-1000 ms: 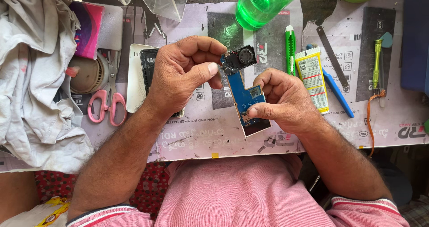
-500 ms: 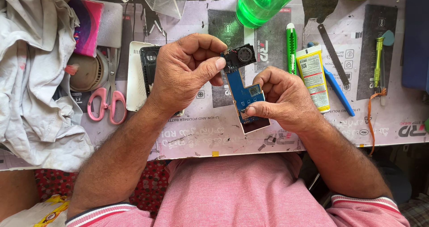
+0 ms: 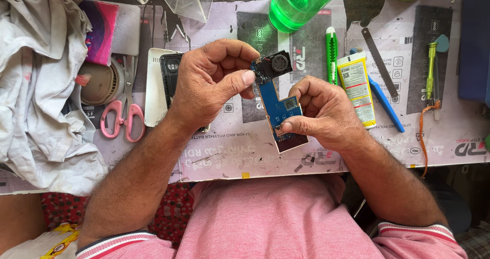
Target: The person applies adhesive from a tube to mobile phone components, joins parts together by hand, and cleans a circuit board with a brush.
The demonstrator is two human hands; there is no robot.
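A: Blue circuit board [image 3: 278, 106], held up between both hands, black speaker module [image 3: 273, 65] at top end.
B: Grip?
A: Left hand [image 3: 212, 80] pinched shut on speaker end, thumb + forefinger. Right hand [image 3: 321, 113] clamped round lower board, thumb on its face.
B: Nearby?
A: Phone shell [image 3: 166, 75] behind left knuckles, pink scissors [image 3: 121, 117] further left. Yellow tube [image 3: 357, 88] just past right fingers, green cutter [image 3: 332, 55] beside it.
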